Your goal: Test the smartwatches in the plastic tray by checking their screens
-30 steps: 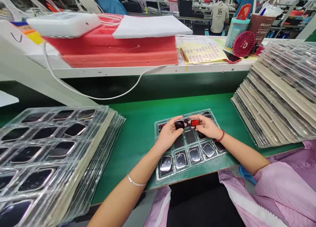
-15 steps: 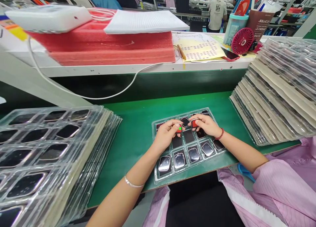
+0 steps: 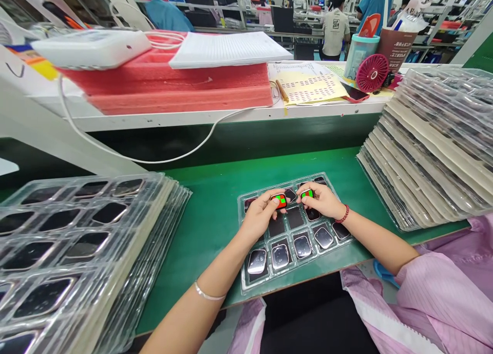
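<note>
My left hand (image 3: 262, 210) grips a small rounded-square watch face (image 3: 280, 201) whose lit screen shows red and green blocks. In my right hand (image 3: 322, 199) is a second watch face (image 3: 307, 193), also lit green and red. Both are held above a clear plastic tray (image 3: 246, 287) on the green mat. Dark-screened watch faces lie in the tray's pockets, among them one in the front row (image 3: 302, 245). Two middle pockets hold no watch face, showing only dark squares (image 3: 295, 217).
Tall stacks of clear trays stand at the left (image 3: 115, 261) and right (image 3: 431, 159). Behind, a white shelf (image 3: 231, 118) bears red foam (image 3: 173, 89), papers, a phone and a pink fan (image 3: 372, 73). A white cable (image 3: 154, 162) hangs down. People are farther back.
The screen in my right hand has gone from red to green and red blocks, and the left one shows more of its pattern. The view has tilted slightly up.
</note>
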{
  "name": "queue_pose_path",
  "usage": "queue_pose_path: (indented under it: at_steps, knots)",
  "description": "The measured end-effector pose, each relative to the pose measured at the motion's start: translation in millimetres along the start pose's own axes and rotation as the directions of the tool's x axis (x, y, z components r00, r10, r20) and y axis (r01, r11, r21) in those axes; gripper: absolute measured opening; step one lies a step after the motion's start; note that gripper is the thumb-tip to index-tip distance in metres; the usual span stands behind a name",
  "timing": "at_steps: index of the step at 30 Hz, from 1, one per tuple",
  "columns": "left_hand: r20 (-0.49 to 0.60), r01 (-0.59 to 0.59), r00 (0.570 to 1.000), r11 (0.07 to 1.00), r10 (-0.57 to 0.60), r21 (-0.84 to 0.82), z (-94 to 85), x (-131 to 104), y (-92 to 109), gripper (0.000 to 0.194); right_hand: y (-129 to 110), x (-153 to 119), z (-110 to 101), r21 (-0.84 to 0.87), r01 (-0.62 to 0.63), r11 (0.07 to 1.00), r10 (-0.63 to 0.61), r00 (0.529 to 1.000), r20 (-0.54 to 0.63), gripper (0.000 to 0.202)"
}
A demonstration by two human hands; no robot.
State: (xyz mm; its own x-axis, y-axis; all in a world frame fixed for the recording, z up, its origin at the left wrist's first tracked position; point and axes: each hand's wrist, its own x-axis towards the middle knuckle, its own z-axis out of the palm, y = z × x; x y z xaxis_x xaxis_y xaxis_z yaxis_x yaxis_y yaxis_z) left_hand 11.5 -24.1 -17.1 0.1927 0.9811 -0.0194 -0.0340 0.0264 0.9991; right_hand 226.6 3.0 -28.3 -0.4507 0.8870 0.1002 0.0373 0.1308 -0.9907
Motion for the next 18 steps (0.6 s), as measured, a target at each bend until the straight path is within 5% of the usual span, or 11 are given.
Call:
queue_pose_path:
  at_steps: [18]
  knots:
    - [0.036, -0.037, 0.999, 0.999, 0.036, 0.023, 1.5, -1.3, 1.8, 0.046, 4.3, -0.8, 0.9, -0.007, 0.009, 1.0, -0.008, 0.999, 0.052, 0.044]
